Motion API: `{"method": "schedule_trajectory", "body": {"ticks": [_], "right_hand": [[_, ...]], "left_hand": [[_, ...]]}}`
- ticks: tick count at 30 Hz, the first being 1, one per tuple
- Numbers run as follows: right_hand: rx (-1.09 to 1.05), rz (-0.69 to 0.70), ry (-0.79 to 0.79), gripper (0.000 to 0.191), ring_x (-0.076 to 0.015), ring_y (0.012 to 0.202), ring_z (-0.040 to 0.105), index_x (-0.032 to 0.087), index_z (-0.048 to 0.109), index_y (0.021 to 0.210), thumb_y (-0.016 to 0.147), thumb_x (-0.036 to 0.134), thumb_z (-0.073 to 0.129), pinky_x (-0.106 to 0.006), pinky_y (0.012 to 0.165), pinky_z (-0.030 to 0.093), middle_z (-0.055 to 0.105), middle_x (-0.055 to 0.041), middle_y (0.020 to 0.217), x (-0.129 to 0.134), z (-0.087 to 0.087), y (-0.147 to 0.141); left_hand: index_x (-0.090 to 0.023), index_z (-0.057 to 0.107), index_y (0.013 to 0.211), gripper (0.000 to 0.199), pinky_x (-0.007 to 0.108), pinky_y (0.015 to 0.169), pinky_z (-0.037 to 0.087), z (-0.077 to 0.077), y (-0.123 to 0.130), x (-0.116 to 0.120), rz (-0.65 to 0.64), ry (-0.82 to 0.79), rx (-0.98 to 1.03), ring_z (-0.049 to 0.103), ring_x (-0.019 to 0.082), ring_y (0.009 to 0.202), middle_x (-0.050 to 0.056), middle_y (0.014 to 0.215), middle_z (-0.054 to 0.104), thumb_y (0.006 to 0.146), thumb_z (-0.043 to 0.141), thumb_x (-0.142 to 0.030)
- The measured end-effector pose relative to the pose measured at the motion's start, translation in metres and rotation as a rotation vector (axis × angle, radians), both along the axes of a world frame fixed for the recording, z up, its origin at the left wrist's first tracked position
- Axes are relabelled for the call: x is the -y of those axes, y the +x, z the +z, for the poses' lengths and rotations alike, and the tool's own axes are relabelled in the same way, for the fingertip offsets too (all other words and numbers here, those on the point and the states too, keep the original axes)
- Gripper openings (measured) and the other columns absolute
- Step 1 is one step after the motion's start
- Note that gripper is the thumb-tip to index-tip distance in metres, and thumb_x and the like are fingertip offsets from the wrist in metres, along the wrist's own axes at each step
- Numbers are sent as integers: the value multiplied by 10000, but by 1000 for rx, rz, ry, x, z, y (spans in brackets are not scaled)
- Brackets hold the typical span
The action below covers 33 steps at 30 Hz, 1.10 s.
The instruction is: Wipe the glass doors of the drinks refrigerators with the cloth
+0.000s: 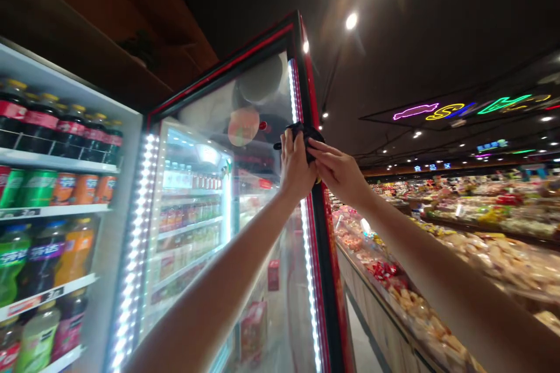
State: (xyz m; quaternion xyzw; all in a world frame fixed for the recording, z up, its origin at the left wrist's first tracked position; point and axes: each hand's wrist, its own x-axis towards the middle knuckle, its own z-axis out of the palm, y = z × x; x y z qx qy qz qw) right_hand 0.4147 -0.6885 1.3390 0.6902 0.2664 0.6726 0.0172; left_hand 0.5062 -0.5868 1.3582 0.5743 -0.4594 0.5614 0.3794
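Observation:
A tall glass cooler door [327, 256] with a black and red frame stands open ahead of me. High on its outer edge sits a small black object [298, 127], mostly covered by my fingers, so its kind cannot be made out. My left hand [297, 168] is closed over it from the glass side, fingers pointing up. From the right, my right hand [341, 173] pinches the same object with bent fingers and thumb. Both arms are raised and stretched out.
On the left, cooler shelves [56, 157] carry bottles and cans. Bright LED strips [133, 256] line the cooler's side and the door edge. To the right runs a long wood-panelled display [385, 315] of packaged food. Neon signs [446, 111] and spotlights hang overhead.

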Motion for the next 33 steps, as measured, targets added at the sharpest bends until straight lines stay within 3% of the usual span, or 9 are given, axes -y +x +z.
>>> {"method": "schedule_trajectory", "body": {"ticks": [4,7,11,14,16,22,25,28,33], "right_hand": [[-50,61,-19,437,-225,1288,602,252,637,1336,946,157,465,-401,1077,529,581,-71,1454,6,-45,-1],[-78,104,-43,509,-226,1307,586,262,560,1421,940,128,461,-400,1074,533,543,-85,1489,11,-83,1],[-25,203,32,578,-233,1349,544,278,471,1492,944,98,439,-414,1076,533,533,-92,1497,23,-129,6],[-22,271,126,592,-230,1380,509,286,424,1520,958,102,417,-431,1074,533,549,-92,1482,29,-144,14],[-34,311,171,576,-234,1391,498,276,403,1532,974,132,411,-453,1088,517,554,-99,1477,29,-136,22],[25,507,296,473,-248,1315,575,214,519,1442,977,224,439,-449,1117,469,614,-109,1410,20,-48,49],[19,576,389,409,-257,1158,673,186,610,1308,919,212,486,-436,1013,544,697,-119,1269,21,-26,57],[14,609,463,334,-242,1027,717,211,669,1169,872,197,516,-411,922,584,747,-85,1129,22,-49,57],[-38,586,471,329,-224,930,742,245,707,1111,855,142,527,-359,841,606,775,-34,1038,14,-143,33]], "left_hand": [[-165,195,1565,832,475,1235,323,-52,-3,-11,54,56,51,260,303,1522,185,1638,270,806,531,-104],[-214,136,1586,877,550,1207,346,-94,-8,-22,82,75,136,255,321,1520,160,1653,235,806,518,-94],[-189,332,1528,697,528,1206,353,-117,-26,-28,224,231,346,232,301,1532,160,1630,312,858,481,-68],[-124,509,1404,513,495,1227,328,-100,-43,-25,355,417,425,312,285,1504,170,1549,457,893,465,-94],[-103,581,1324,454,480,1238,309,-75,-52,-22,429,493,413,361,281,1480,171,1504,516,879,493,-104],[-142,709,1150,424,576,1231,247,20,-71,-10,605,416,296,335,361,1481,166,1509,511,728,664,-132],[-95,733,1102,397,531,1219,295,37,-76,-6,639,450,257,401,364,1441,196,1447,563,714,657,-133],[-88,741,1062,361,495,1197,353,14,-78,-8,599,522,286,446,344,1408,197,1391,605,716,653,-145],[-101,694,1152,406,514,1194,371,-80,-78,-23,552,552,290,404,349,1435,200,1435,568,755,656,-175]]}}
